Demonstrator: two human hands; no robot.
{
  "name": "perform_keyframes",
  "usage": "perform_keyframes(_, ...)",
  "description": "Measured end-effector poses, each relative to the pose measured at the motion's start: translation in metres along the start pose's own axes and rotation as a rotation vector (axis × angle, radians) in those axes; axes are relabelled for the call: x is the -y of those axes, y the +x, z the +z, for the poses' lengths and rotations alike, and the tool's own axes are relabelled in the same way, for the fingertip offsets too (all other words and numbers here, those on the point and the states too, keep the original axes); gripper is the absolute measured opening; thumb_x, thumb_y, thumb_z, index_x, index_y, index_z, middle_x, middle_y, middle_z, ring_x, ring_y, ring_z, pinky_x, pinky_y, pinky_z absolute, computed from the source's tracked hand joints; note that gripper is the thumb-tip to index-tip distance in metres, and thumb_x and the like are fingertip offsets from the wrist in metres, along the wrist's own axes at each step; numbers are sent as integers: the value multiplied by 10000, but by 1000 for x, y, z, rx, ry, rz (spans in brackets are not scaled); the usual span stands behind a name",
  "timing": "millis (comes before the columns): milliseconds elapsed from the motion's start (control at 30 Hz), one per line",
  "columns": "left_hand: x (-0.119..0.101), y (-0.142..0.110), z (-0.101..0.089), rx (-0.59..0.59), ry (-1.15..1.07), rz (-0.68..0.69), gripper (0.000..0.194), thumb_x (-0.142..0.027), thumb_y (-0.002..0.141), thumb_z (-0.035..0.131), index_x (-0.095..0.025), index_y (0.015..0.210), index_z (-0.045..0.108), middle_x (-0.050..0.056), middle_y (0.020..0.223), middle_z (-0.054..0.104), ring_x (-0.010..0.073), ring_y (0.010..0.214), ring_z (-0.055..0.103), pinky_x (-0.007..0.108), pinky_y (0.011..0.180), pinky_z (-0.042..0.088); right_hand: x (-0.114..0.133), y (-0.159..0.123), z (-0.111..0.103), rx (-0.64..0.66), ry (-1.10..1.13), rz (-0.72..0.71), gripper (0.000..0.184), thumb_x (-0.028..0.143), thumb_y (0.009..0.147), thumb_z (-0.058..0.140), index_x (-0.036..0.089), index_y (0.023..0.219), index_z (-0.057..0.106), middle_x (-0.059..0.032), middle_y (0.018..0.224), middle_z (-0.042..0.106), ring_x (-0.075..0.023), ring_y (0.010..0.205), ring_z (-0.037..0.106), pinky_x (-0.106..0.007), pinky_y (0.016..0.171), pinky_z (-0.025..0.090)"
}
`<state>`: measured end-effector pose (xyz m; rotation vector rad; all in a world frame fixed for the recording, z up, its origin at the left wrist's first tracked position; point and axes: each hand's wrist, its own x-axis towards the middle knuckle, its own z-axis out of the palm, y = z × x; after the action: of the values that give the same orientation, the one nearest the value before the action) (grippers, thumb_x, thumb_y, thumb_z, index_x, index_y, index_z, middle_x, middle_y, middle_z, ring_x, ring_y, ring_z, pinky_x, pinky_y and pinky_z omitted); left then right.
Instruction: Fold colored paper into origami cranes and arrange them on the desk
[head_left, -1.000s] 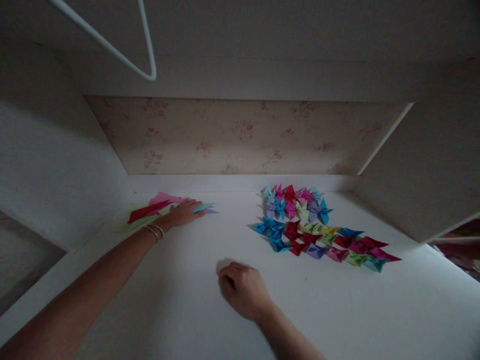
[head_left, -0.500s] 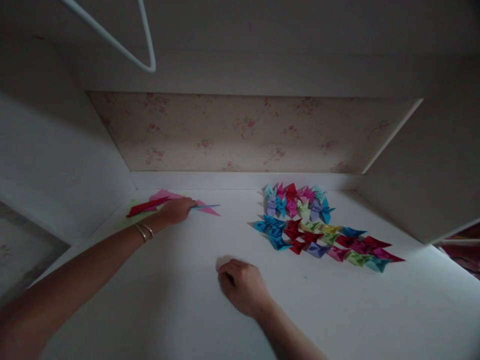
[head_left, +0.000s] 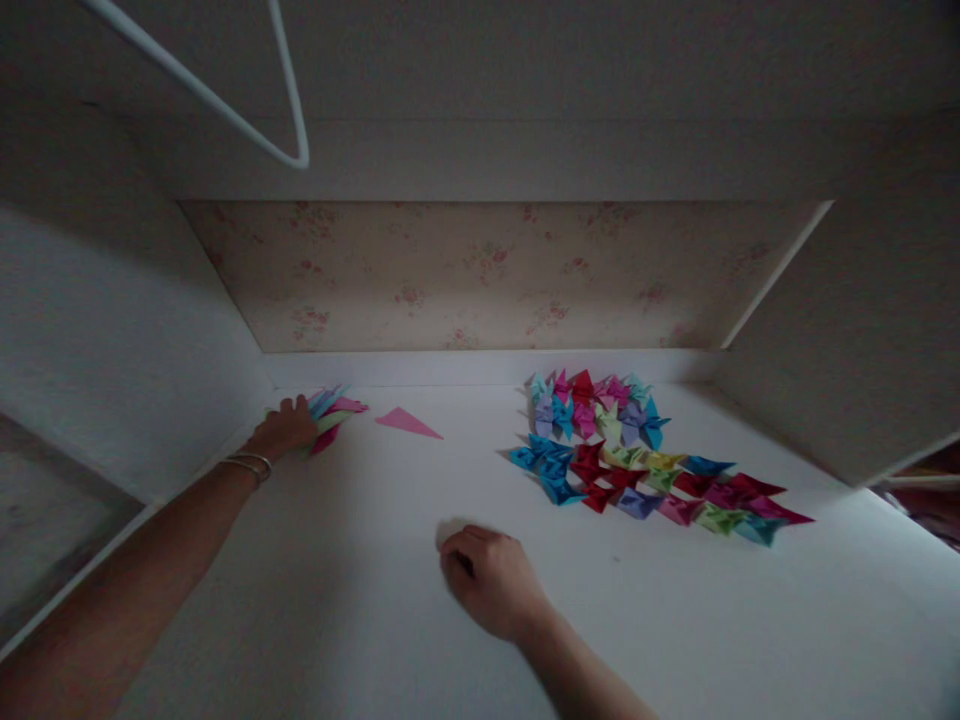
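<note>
At the back left of the white surface, my left hand (head_left: 286, 426) has its fingers curled over a bunch of folded papers (head_left: 334, 412) in blue, pink, green and crimson. The hand covers part of the bunch. Just right of it, a single pink folded paper (head_left: 409, 421) lies flat, untouched. My right hand (head_left: 491, 580) rests on the surface near the middle, curled into a loose fist. Nothing shows in it.
Several colourful origami pieces stand at the right in two groups, a back group (head_left: 598, 408) and a longer front group (head_left: 652, 480). The white surface (head_left: 360, 600) has side panels and a flowered back wall (head_left: 450, 285). A white bent rod (head_left: 292, 110) hangs overhead.
My left hand has moved left from the pink paper's end to the papers, which now sit bunched closer together. The pink folded paper lies apart. My right hand stays in place.
</note>
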<state>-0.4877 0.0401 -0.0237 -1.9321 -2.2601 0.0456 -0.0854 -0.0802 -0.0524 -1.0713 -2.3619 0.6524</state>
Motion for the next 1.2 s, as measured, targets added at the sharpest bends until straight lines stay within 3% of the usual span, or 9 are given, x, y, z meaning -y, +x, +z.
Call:
perform_keyframes(100, -14, 2, 8, -58, 27, -61, 536, -352, 887, 394, -85, 1351, 405, 258, 1283, 486, 363, 1118, 529, 477, 873, 429, 0, 0, 1, -4, -7, 2, 230, 169, 859, 467, 253, 840, 680, 14, 842, 709, -128, 763, 646, -202, 710, 438)
perform_keyframes(200, -32, 10, 10, -80, 44, 157, 532, -139, 819, 402, -160, 1347, 459, 146, 1406, 437, 281, 1262, 431, 399, 1009, 364, 0, 0, 2, -4, -8, 9, 213, 182, 859, 478, 257, 847, 677, 18, 848, 708, -126, 758, 646, -200, 715, 440)
perform_keyframes(300, -46, 20, 12, -48, 46, 260, 499, -77, 799, 392, -145, 1266, 553, 122, 1341, 524, 225, 1258, 444, 341, 1047, 333, 0, 0, 2, -3, -4, 22, 206, 185, 857, 483, 263, 853, 674, 23, 856, 706, -123, 760, 647, -196, 713, 441)
perform_keyframes(500, -52, 28, 8, -58, 12, 194, 349, -73, 803, 407, -141, 1009, 680, 133, 1001, 686, 252, 985, 617, 368, 872, 461, -1, 1, 4, -16, 21, 32, 219, 178, 854, 476, 261, 867, 679, 10, 855, 701, -131, 748, 642, -197, 696, 442)
perform_keyframes(700, -66, 26, -3, -130, -72, 273, 419, -18, 802, 387, -156, 1110, 635, 120, 1146, 651, 224, 1057, 594, 351, 924, 445, -2, 1, 4, -11, 45, 22, 224, 160, 846, 482, 263, 875, 679, 13, 849, 695, -127, 745, 639, -194, 686, 435)
perform_keyframes(933, -98, -2, 11, -131, -213, 539, 408, -29, 784, 420, -207, 1037, 685, 33, 1150, 678, 152, 1088, 594, 295, 998, 424, -2, 0, 4, -11, 26, 12, 227, 149, 840, 477, 254, 856, 677, 16, 853, 696, -122, 754, 637, -193, 692, 426)
perform_keyframes(1067, -103, -28, 20, -149, -281, 582, 410, -36, 777, 407, -217, 1017, 686, 6, 1069, 705, 128, 994, 633, 262, 942, 463, -2, 0, 4, -8, 41, 9, 223, 152, 831, 487, 254, 860, 683, 16, 859, 700, -124, 773, 639, -188, 699, 420)
perform_keyframes(1200, -93, -39, 20, -165, -412, 550, 463, -35, 757, 394, -233, 1078, 663, 9, 1097, 683, 149, 1044, 606, 295, 974, 446, -2, -1, 4, 0, 56, 7, 224, 162, 835, 478, 253, 852, 682, 14, 860, 702, -127, 779, 641, -189, 709, 415)
